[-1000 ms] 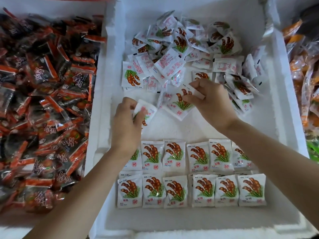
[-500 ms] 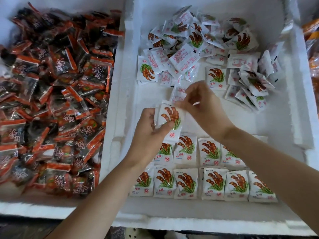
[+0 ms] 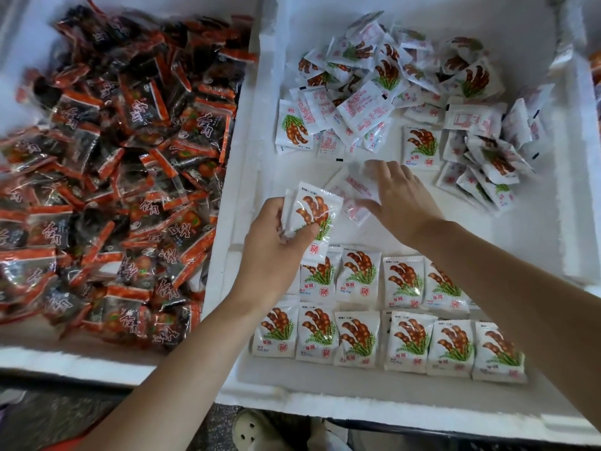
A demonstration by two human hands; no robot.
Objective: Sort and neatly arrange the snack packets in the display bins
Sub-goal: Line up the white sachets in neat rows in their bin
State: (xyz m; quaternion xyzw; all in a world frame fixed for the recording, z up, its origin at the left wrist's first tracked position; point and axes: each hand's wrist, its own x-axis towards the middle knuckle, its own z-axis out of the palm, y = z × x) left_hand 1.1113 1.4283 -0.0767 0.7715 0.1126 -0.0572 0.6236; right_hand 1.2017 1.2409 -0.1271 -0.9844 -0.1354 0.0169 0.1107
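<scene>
My left hand grips a small stack of white snack packets, picture side up, just above the left end of the arranged rows. My right hand reaches past it with fingers spread, touching a face-down white packet on the bin floor; the motion blur hides any grip. Two neat rows of white packets lie face up along the front of the white foam bin. A loose pile of the same packets fills the bin's back, some face down.
A second foam bin on the left holds a heap of dark packets with orange-red ends. Bare bin floor shows right of my right arm. A light shoe stands on the floor below the bin's front rim.
My right hand has left the packet now in my left hand's stack and moved back onto a face-down packet. My left hand still holds the stack. The view has shifted slightly.
</scene>
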